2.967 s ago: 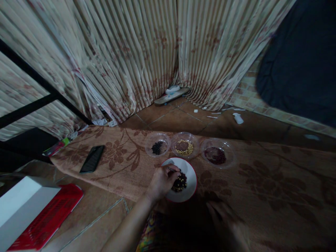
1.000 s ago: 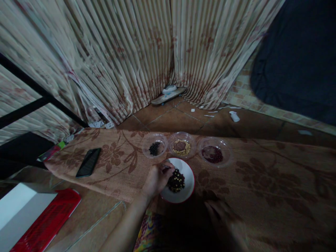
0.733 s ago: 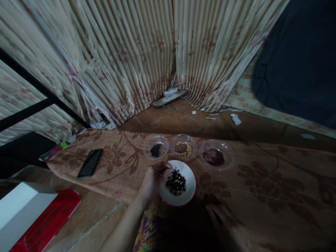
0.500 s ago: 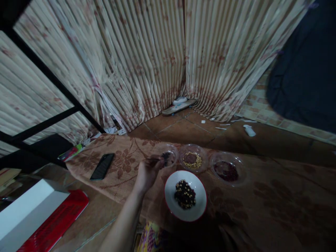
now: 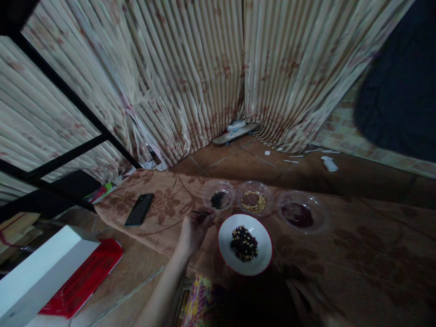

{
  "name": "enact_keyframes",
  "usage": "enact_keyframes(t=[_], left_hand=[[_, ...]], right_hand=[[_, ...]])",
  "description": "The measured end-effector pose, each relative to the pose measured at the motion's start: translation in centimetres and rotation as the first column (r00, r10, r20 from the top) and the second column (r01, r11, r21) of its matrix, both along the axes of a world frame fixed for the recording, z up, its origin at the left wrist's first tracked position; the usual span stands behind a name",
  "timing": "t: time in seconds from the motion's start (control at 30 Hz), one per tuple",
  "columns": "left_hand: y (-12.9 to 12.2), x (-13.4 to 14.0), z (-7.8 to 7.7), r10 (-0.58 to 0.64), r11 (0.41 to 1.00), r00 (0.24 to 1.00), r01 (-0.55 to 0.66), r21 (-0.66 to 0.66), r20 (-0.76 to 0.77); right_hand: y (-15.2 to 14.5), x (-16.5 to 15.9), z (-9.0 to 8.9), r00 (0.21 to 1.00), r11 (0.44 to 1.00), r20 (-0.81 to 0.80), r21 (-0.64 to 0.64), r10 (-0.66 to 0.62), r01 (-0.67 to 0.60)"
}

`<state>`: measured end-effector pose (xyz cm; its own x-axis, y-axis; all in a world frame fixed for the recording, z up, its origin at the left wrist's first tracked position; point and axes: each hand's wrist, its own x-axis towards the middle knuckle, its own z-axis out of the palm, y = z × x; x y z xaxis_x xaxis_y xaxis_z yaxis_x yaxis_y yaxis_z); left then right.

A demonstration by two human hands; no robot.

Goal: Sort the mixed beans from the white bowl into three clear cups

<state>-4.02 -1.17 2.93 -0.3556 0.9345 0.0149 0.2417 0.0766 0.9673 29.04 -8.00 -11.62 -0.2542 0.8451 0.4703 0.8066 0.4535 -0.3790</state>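
My left hand (image 5: 196, 227) is closed in a pinch just left of a white bowl (image 5: 223, 254) with a red rim. A thin dark line shows at its fingertips, too dim to name. Mixed black, yellow and dark red beans (image 5: 244, 244) lie in the bowl. Beyond it stand clear plastic bowls in a row: one with black beans (image 5: 217, 200), one with yellow soybeans (image 5: 259, 203), one with dark red beans (image 5: 299, 215). In deep shadow at the near edge, my right hand (image 5: 308, 299) rests with its fingers stretched out, apart from the bowls.
A brown patterned cloth (image 5: 163, 231) covers the low table. On its left lies a phone (image 5: 139, 210). A white box (image 5: 44, 272) and a red lid (image 5: 85, 277) are on the tiled floor. Striped curtains (image 5: 190, 81) hang behind, with a skateboard (image 5: 235, 134) at their foot.
My left hand has drawn back from the black-bean bowl toward me and now sits in front of it. The whole view has shifted slightly. My right hand stays low at the near edge.
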Motion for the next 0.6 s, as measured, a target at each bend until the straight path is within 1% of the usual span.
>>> enact_keyframes(t=[0.1,0.17,0.3,0.47,0.6], left_hand=[[-1.5,2.1,-0.3,-0.151,0.987,0.988,0.152,-0.048,0.028],[-1.8,3.2,-0.6,-0.194,0.978,0.98,0.196,-0.064,0.041],[-1.4,4.3,-1.2,-0.202,0.978,0.978,0.205,-0.042,0.058],[-0.8,4.4,-1.8,-0.225,0.974,0.974,0.224,-0.017,-0.012],[-0.7,4.5,-2.7,-0.244,0.97,0.97,0.244,0.002,-0.01]], right_hand=[[0.0,0.1,0.3,1.0,1.0,0.025,0.019,-0.012,0.012],[0.0,0.1,0.6,0.999,0.999,0.046,0.031,-0.015,0.014],[-0.1,0.1,0.9,0.996,0.999,0.092,0.037,0.007,-0.011],[-0.1,-0.1,1.4,0.993,1.0,0.111,-0.006,-0.029,0.03],[-0.1,-0.3,2.0,0.995,1.0,0.094,0.012,-0.028,0.027]])
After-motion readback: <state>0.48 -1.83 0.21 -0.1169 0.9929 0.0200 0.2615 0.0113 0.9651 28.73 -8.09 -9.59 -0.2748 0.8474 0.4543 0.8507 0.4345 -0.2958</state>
